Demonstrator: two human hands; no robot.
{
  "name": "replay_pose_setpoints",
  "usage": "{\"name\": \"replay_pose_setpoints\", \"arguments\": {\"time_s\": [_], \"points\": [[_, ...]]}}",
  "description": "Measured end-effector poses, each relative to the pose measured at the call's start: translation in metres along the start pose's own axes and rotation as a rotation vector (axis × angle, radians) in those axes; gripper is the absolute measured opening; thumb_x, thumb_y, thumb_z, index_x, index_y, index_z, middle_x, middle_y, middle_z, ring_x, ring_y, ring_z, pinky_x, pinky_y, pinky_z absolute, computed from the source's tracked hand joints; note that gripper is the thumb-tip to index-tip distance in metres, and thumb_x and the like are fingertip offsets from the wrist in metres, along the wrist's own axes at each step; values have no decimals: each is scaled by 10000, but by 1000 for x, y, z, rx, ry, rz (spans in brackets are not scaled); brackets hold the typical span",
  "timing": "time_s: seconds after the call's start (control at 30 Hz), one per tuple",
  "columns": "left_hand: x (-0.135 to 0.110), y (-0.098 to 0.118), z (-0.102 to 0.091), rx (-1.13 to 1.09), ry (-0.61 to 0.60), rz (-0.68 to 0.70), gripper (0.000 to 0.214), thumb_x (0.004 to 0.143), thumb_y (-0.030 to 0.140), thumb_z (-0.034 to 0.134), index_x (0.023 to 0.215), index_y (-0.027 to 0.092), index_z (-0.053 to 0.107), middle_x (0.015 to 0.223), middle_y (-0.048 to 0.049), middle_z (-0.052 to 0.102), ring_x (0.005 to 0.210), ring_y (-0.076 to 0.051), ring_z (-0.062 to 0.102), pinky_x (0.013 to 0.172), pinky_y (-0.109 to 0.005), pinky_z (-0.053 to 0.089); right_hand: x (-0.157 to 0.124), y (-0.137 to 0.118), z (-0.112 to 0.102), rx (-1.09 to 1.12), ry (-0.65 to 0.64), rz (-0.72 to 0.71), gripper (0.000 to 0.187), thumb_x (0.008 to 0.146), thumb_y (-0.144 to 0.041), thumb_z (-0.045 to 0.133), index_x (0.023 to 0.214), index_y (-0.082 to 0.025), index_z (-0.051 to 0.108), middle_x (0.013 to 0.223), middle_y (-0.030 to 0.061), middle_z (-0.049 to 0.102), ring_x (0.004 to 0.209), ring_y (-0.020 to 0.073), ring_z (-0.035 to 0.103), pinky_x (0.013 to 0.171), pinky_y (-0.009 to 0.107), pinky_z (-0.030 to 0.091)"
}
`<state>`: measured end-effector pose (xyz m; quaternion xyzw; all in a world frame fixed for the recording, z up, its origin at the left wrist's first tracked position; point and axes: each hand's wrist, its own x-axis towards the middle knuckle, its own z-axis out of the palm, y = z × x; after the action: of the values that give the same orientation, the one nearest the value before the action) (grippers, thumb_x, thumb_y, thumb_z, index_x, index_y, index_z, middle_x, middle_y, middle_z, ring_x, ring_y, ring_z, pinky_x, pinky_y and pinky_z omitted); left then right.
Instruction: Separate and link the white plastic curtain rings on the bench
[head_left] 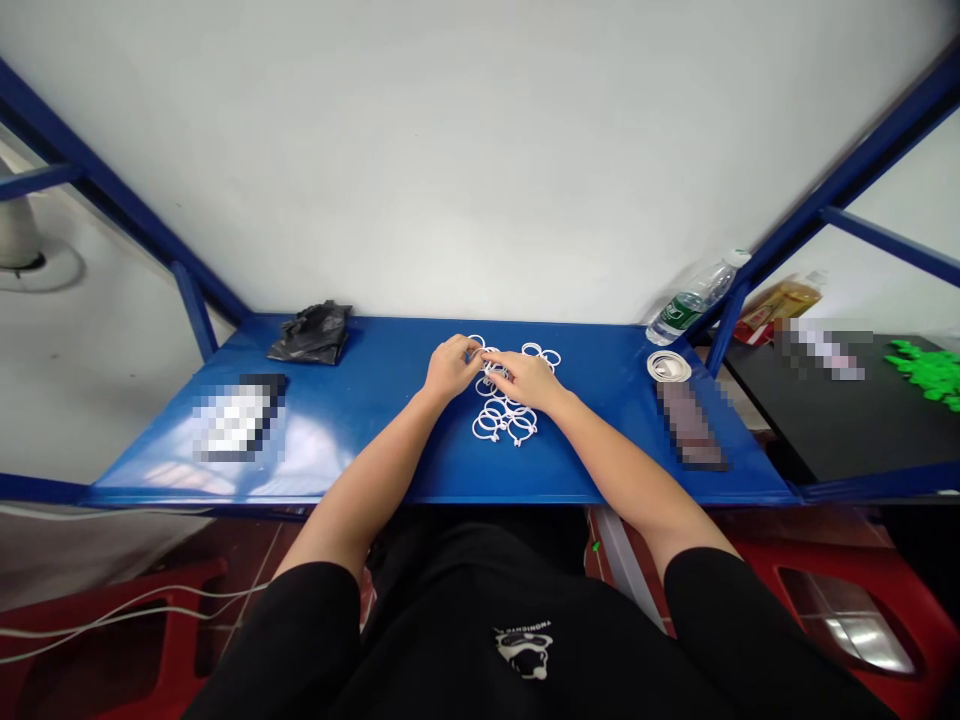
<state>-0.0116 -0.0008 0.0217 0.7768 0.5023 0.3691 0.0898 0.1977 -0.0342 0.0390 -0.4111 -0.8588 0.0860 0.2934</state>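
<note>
Several thin white plastic rings (pixel 505 412), each with a small knob or eyelet on its edge, lie overlapping on the blue table (pixel 360 400). My left hand (pixel 451 368) is closed, with its fingertips pinching a white ring (pixel 477 341) at the far end of the pile. From the other side my right hand (pixel 529 380) reaches in, fingers bent and closed on rings at the same spot. The fingertips of both hands nearly meet, and they partly hide what is between them. Beyond my right hand lie a few more white rings (pixel 541 354).
A crumpled black plastic bag (pixel 313 333) lies at the back left, and a blurred-out item (pixel 238 416) at the front left. To the right are a water bottle (pixel 686 305), a white tape roll (pixel 669 367) and another blurred item (pixel 691 428). Blue metal posts (pixel 726 335) flank the table.
</note>
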Motion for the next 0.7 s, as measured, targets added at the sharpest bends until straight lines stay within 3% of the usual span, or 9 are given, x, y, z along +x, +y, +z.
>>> {"name": "replay_pose_setpoints", "arguments": {"time_s": [0.2, 0.3, 0.5, 0.7], "points": [[1, -4, 6, 21, 35, 8, 91, 975, 250, 652, 967, 214, 735, 961, -58, 737, 888, -193, 692, 859, -321, 524, 0, 6, 6, 25, -1, 22, 250, 999, -293, 647, 1192, -297, 807, 1142, 22, 830, 974, 214, 768, 904, 328, 566], [3, -9, 5, 21, 34, 15, 153, 1008, 331, 657, 997, 207, 746, 957, -71, 728, 892, -200, 691, 862, -326, 530, 1, 10, 7, 30, 40, 79, 254, 998, -287, 636, 1176, -290, 818, 1125, 24, 835, 954, 212, 770, 893, 323, 566], [6, -28, -1, 129, -157, 10, 358, 953, 550, 735, 1054, 208, 774, 990, -103, 734, 964, -258, 693, 885, -359, 520, 1, 19, 7, 46, 118, 144, 253, 989, -284, 622, 1132, -289, 830, 1116, 28, 831, 923, 209, 763, 871, 326, 566], [6, -39, -6, 213, -219, -35, 350, 907, 516, 790, 1136, 251, 787, 1175, -107, 748, 1097, -297, 680, 987, -396, 500, 1, 24, 1, 124, 259, 247, 265, 982, -352, 596, 1097, -272, 821, 1085, 44, 824, 830, 206, 737, 840, 341, 584]]}}
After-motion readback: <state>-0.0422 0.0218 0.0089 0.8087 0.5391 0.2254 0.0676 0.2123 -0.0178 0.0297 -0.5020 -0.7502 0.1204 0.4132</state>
